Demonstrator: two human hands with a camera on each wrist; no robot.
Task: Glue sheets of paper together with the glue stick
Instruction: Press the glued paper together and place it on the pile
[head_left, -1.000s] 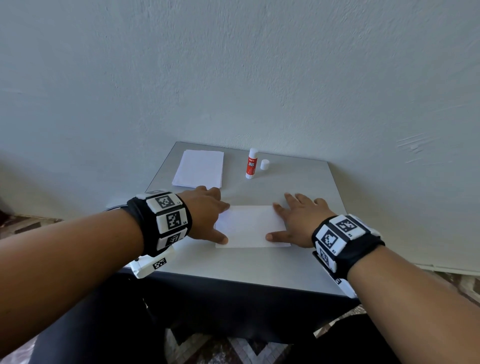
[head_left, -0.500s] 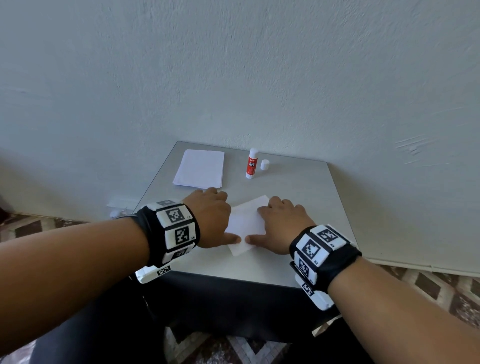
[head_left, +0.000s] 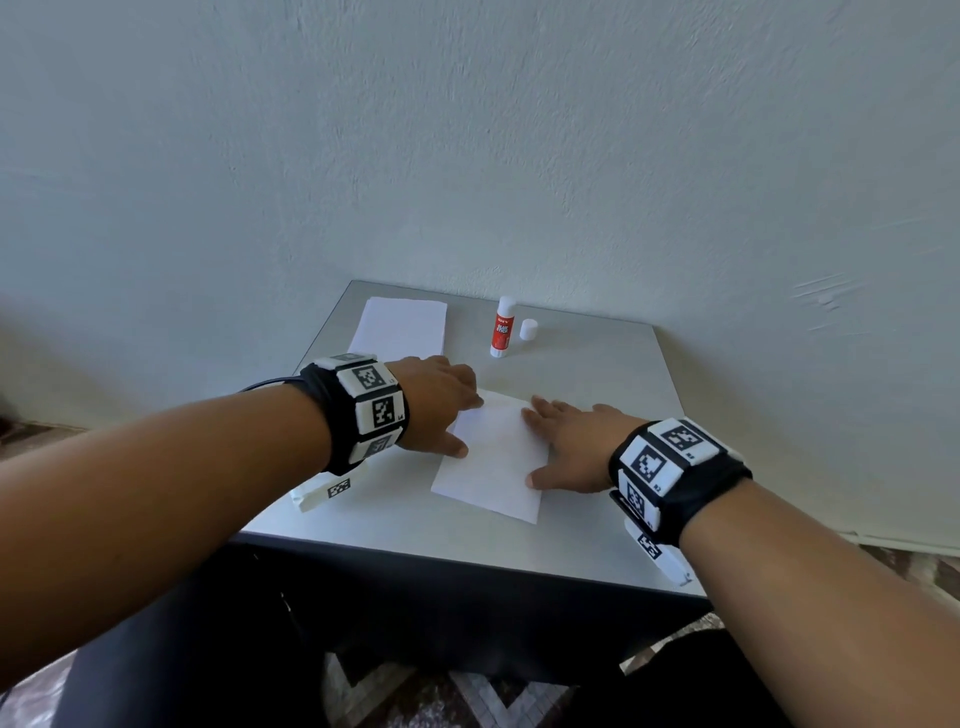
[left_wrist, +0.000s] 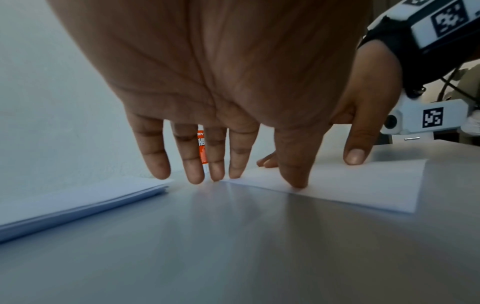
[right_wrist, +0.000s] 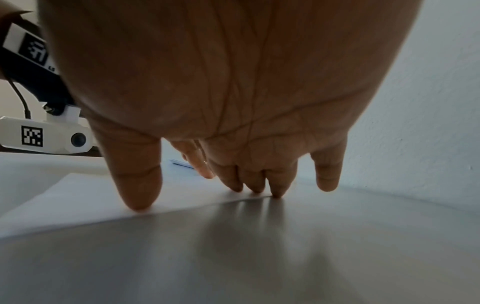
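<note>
A white sheet of paper (head_left: 493, 457) lies turned lengthwise, slightly askew, in the middle of the grey table (head_left: 597, 395). My left hand (head_left: 441, 410) rests flat on its left edge, thumb and fingertips (left_wrist: 297, 181) touching the sheet (left_wrist: 363, 183). My right hand (head_left: 566, 447) lies flat on the right edge, with the thumb and fingertips (right_wrist: 276, 191) pressing the paper (right_wrist: 85, 197). A red and white glue stick (head_left: 502, 327) stands uncapped at the back of the table, its white cap (head_left: 528, 329) beside it. Between my left fingers the glue stick (left_wrist: 201, 148) shows partly.
A stack of white sheets (head_left: 400, 325) lies at the back left of the table, seen also as the stack (left_wrist: 78, 199) in the left wrist view. A plaster wall (head_left: 519, 156) rises right behind the table. The table's front edge (head_left: 467, 558) drops to a tiled floor.
The sheet has been rotated from lying crosswise to lying lengthwise, both hands turning it on the table. My hands now sit on its left and right long edges.
</note>
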